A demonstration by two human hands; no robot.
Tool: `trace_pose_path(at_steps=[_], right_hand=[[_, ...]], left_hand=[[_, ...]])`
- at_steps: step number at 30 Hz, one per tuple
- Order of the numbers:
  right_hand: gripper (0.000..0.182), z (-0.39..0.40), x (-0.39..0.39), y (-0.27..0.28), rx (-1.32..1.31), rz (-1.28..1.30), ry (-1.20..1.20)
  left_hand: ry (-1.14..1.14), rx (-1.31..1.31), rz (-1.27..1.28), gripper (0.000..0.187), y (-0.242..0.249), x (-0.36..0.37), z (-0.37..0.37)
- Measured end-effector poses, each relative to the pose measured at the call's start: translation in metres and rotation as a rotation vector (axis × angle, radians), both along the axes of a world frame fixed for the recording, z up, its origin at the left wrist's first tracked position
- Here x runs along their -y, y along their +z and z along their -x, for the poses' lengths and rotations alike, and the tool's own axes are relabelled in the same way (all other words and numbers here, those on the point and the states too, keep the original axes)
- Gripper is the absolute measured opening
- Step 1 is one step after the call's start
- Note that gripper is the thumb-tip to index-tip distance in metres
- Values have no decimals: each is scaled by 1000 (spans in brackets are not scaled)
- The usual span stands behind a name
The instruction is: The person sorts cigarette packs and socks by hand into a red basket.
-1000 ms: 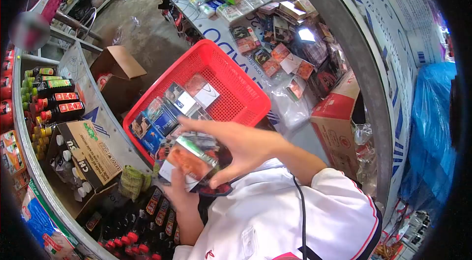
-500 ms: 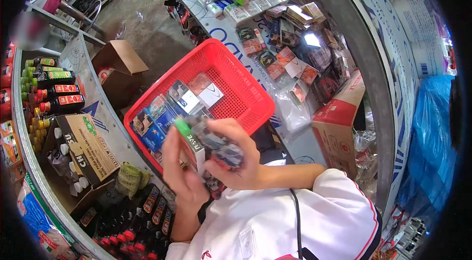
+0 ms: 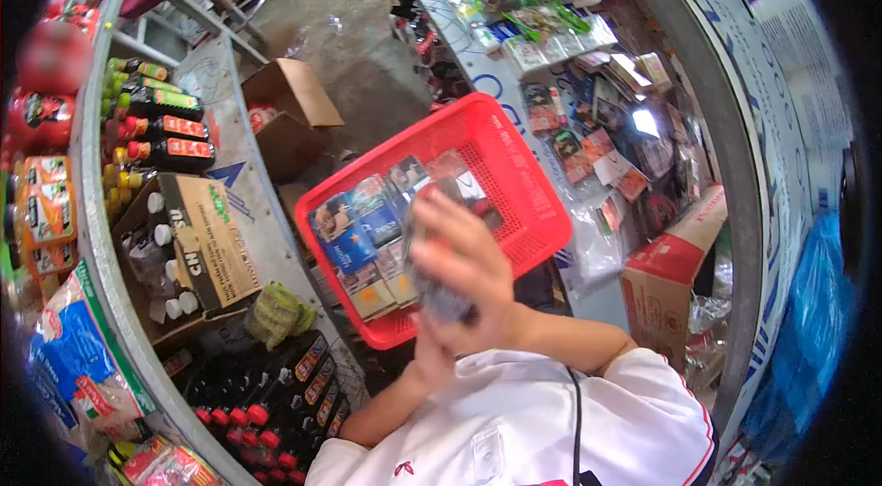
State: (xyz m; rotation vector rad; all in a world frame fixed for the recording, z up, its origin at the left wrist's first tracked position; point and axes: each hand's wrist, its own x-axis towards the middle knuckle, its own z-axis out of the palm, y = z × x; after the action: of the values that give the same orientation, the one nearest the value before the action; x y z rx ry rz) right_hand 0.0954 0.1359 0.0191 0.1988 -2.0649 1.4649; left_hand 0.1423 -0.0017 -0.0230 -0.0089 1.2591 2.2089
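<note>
So, I have a small bundle of dark packs (image 3: 439, 298) up in front of my chest, between my two hands. My right hand (image 3: 469, 265) is closed around it, the fingers curved over its upper side, though they are blurred. My left hand (image 3: 432, 353) is just below, at the lower end of the bundle; it is mostly covered, so I cannot tell how far its fingers are closed. The print on the bundle is too smeared to read, and I cannot count the packs.

The bundle hangs over the near side of a red plastic basket (image 3: 544, 233), hiding part of what lies inside. In the basket, blue packs (image 3: 347, 249) lie flat towards the left, with pale packs (image 3: 372, 296) beside them at the near end and more picture-fronted packs (image 3: 404, 175) towards the far side.

Right of the basket, a clear plastic bag (image 3: 590, 252) and loose packs (image 3: 597, 160) lie on a counter, with a red and brown carton (image 3: 660, 288) nearer me. To the left, a carton (image 3: 216, 243) holds white-capped bottles (image 3: 161, 234); a green bundle (image 3: 278, 313) sits near its corner, and red-capped dark bottles (image 3: 253, 435) stand below.
</note>
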Motion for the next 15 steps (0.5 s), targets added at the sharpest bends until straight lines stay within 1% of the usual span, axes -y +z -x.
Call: trace_pose_path(at_steps=[2,4,5,7,8,9,11,12,13,14,15], right_hand=[[65,12,-5,3,87,64,28],[62,4,7,-5,68,11,21],[62,-5,17,-12,42,-24,34],[59,-29,37,-20,53,-17,54],[59,-33,37,-18,57,-59,70],[58,-33,32,-15,62,-100,88],[55,-17,15,-7,-32,-232,82],[47,-7,8,-2,-52,-294,73],[52,4,2,-1,-80,-249,79],[53,6,1,-5,-33,-176,57],[55,6,1,-13,15,-106,32]], left_hand=[[22,5,32,91,3,3,7],[-19,25,-126,96,18,3,30],[-10,-4,-82,98,29,5,43],[17,-3,-73,100,7,13,50],[55,-22,-71,100,7,16,49],[-2,-46,-48,101,6,16,44],[-104,-81,-3,101,5,9,28],[-142,-93,15,101,4,1,20],[-184,-102,34,101,3,-6,16],[-160,-101,-110,100,3,-11,18],[-119,-112,-113,100,4,-12,23]])
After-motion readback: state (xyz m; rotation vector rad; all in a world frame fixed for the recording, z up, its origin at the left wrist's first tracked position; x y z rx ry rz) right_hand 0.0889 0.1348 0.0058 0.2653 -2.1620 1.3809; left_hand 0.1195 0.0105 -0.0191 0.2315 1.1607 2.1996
